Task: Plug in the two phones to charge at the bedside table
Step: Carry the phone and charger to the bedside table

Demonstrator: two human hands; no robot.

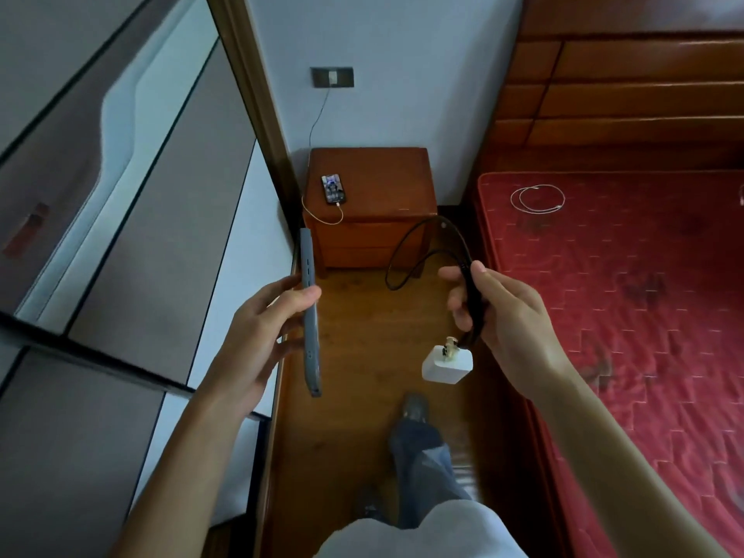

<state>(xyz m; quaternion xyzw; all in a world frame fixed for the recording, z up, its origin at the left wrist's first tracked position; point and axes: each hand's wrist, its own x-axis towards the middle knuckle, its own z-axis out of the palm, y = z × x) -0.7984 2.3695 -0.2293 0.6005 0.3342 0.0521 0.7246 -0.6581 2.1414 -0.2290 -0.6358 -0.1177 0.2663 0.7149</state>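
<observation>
What is held by the left hand: a grey phone is gripped edge-on, with the thumb pressed on the edge turned to the camera and the fingers wrapped behind it.
Grey phone: it is held in the air over the wooden floor, near and just left of the bedside table, well apart from its top.
Right hand: a black cable is pinched between the thumb and the curled fingers.
Black cable: a loop is arched far and left from the hand, in front of the table's drawers.
White charger plug: it is hung just under the right hand at the cable's near end, with metal prongs seen on its upper side.
Second phone: it is laid flat on the left part of the bedside table, screen lit and facing up.
Pale cable: it is plugged into the second phone's near end and curled over the table's left front edge.
Wall socket: it is set in the white wall above the table; a plug is seated in it, and a thin lead is run down towards the table's far left corner.
Red mattress: it is seen at the right, with a coiled white cable laid on its far part.
Wardrobe: grey and white panels are seen at the left.
Shoe: it is planted on the floor, near, between the two hands.
</observation>
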